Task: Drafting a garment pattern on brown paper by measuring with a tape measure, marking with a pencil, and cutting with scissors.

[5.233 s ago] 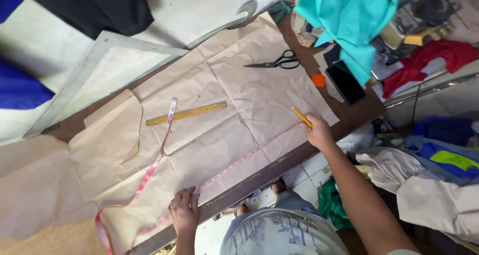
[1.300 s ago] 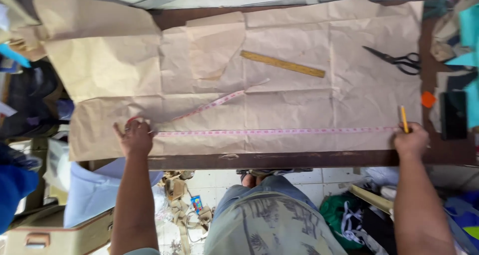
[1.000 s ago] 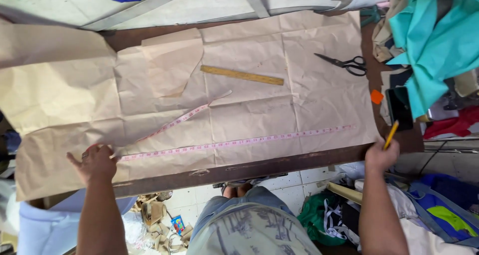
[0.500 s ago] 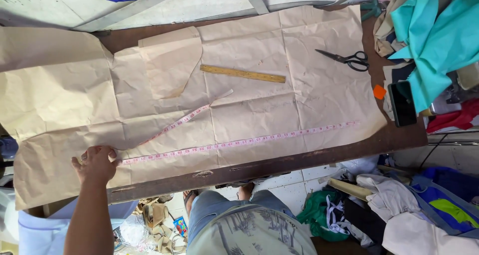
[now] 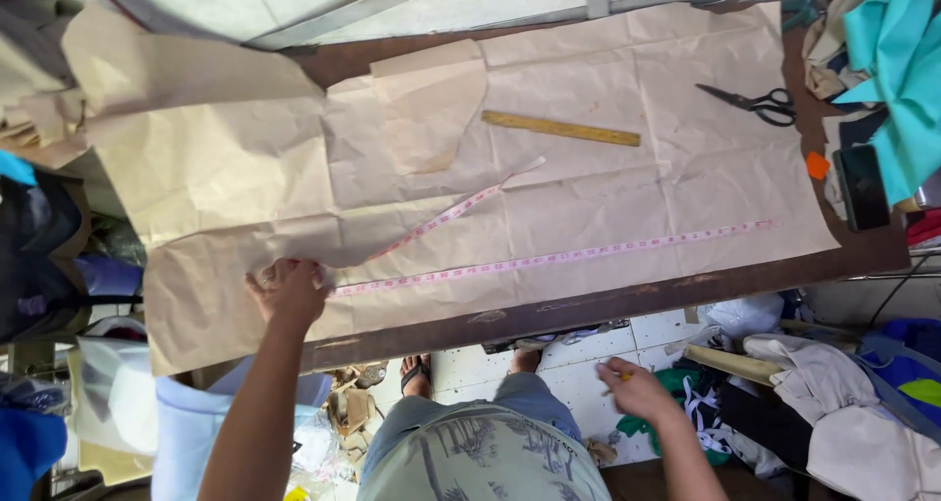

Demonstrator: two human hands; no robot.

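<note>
Brown pattern paper [image 5: 549,197] covers a dark wooden table [image 5: 686,290]. My left hand [image 5: 287,290] presses down on the paper at the left end of a pink measuring tape [image 5: 549,259], which lies stretched along the near edge. My right hand [image 5: 635,388] hangs below the table edge, closed on a yellow pencil [image 5: 618,375]. A wooden ruler [image 5: 560,128] lies farther back on the paper.
Black scissors [image 5: 750,101] lie at the paper's far right. An orange chalk piece [image 5: 817,165] and a dark phone [image 5: 862,174] rest beside teal fabric [image 5: 897,50]. Clothes and bags pile up on the tiled floor [image 5: 588,364] right and left.
My right hand has let go of the tape's right end and dropped below the table with the pencil. My left hand stays on the tape's left end.
</note>
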